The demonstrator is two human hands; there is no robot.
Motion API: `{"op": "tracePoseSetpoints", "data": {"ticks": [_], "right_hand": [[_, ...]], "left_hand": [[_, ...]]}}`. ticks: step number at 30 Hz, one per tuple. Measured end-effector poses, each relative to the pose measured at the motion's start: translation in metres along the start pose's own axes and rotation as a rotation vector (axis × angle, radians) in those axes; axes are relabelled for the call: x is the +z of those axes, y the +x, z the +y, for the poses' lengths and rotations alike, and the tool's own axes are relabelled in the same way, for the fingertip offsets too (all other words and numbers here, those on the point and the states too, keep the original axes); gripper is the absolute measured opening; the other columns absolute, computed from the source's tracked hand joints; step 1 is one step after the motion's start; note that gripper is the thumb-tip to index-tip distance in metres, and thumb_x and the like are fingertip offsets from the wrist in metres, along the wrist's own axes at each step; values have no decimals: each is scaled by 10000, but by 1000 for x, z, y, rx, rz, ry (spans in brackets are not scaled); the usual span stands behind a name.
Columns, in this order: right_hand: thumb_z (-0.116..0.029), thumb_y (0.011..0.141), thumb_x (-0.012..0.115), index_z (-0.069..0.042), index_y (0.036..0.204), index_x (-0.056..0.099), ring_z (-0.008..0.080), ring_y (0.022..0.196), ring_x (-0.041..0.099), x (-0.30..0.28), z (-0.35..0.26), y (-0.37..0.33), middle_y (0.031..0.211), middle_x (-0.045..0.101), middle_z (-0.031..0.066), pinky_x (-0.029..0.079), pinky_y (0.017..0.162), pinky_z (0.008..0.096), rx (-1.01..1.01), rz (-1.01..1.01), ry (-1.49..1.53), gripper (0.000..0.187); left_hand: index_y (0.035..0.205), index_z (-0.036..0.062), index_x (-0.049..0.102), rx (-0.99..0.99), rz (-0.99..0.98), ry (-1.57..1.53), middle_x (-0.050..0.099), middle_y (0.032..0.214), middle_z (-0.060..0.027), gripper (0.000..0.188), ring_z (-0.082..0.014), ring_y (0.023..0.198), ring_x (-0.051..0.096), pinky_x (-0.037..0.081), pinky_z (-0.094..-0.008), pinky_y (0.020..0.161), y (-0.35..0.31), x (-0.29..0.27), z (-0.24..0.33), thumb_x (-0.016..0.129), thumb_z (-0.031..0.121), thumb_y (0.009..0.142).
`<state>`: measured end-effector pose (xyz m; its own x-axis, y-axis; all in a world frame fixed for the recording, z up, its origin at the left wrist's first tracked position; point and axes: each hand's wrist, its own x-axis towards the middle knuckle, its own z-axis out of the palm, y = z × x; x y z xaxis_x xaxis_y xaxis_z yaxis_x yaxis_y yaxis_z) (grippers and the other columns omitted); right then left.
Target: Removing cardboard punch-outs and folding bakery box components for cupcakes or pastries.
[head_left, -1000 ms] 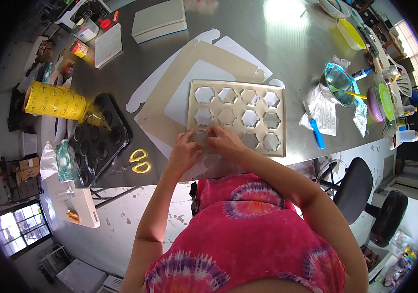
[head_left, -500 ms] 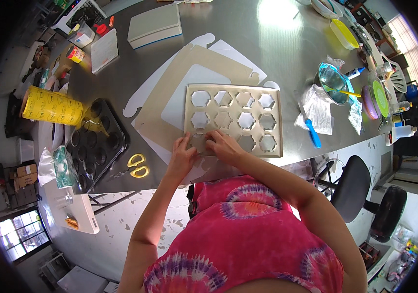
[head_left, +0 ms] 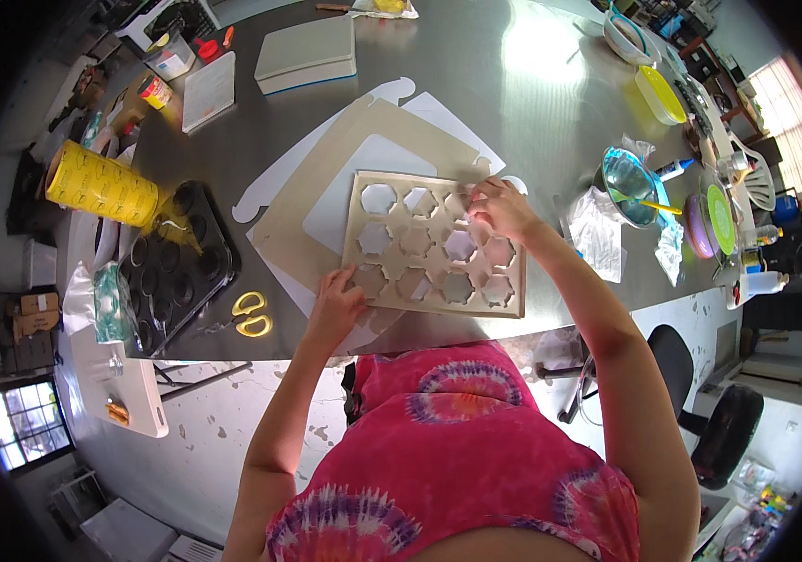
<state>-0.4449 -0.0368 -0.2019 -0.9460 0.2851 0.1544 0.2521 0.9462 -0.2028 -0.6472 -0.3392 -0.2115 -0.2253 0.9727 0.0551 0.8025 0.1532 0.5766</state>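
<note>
A beige cardboard insert (head_left: 438, 223) with rows of scalloped cutouts lies in front of me. My left hand (head_left: 337, 298) grips its near left corner, fingers bent at the edge. Over its far right part, my right hand (head_left: 506, 208) has its fingers curled onto the cardboard and covers a cutout there. Partly beneath the insert is a flat beige cardboard piece (head_left: 302, 192) with a raised inner outline. White die-cut card (head_left: 253, 199) with hooked tabs sticks out under that.
Left are yellow-handled scissors (head_left: 253, 326), a dark muffin tin (head_left: 197, 281) and a yellow patterned roll (head_left: 101, 184). A pale box (head_left: 305, 51) sits at the back. Right are crumpled white paper (head_left: 594, 234), a bowl with blue residue (head_left: 627, 183) and a yellow container (head_left: 660, 94).
My right hand has moved from the near left cutouts to the insert's far right side. My left hand has moved slightly to the insert's left corner. The insert has turned slightly; the view has shifted.
</note>
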Motion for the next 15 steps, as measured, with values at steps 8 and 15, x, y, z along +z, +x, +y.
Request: {"op": "tracePoseSetpoints", "data": {"ticks": [8,15], "right_hand": [[-189,704,655,-150,739,606,184,988,474,-6,19,27,938,535,-15,408,835,343,-234,-396,-48,72],[-182,769,608,-148,829,591,179,989,448,-9,22,30,941,524,-17,367,876,320,-381,-468,-82,72]], "left_hand": [[767,47,586,-96,44,19,480,1243,-162,208,-322,1162,422,363,-413,949,-2,2,15,723,63,611],[786,29,555,-151,76,27,492,1229,-168,265,-326,1180,425,378,-389,963,0,-1,24,722,-21,587]]}}
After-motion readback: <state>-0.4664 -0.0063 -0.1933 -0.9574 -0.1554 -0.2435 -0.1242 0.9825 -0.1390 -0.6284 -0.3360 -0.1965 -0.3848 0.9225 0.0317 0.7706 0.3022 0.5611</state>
